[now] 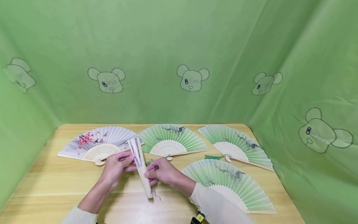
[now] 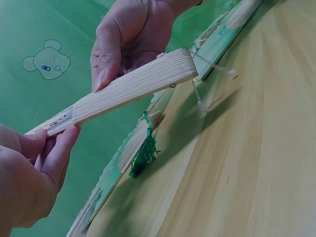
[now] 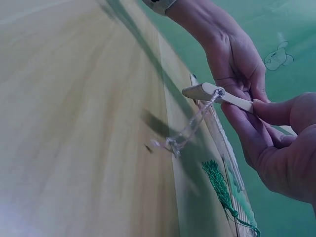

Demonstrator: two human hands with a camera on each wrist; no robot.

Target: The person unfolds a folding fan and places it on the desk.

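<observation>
A folded hand fan (image 1: 142, 172) with pale wooden ribs is held up over the table, tilted, its pivot end toward the person. My left hand (image 1: 115, 166) pinches its upper part, where a strip of dark-patterned cloth shows between the ribs. Lower down, the thumb and fingers of my right hand (image 1: 164, 171) pinch the wooden ribs from the other side. From the pivot end dangles a thin pale cord (image 3: 190, 129). Behind the left hand, a spread pale lilac fan (image 1: 102, 143) with red blossoms lies on the table.
Three spread green fans lie on the wooden table (image 1: 50, 193): one at the back middle (image 1: 173, 137), another at the back right (image 1: 240, 143), and a third (image 1: 232, 180) partly behind the right forearm. Green tassels (image 1: 213, 157) hang off some. Green cloth walls (image 1: 156, 37) enclose the table.
</observation>
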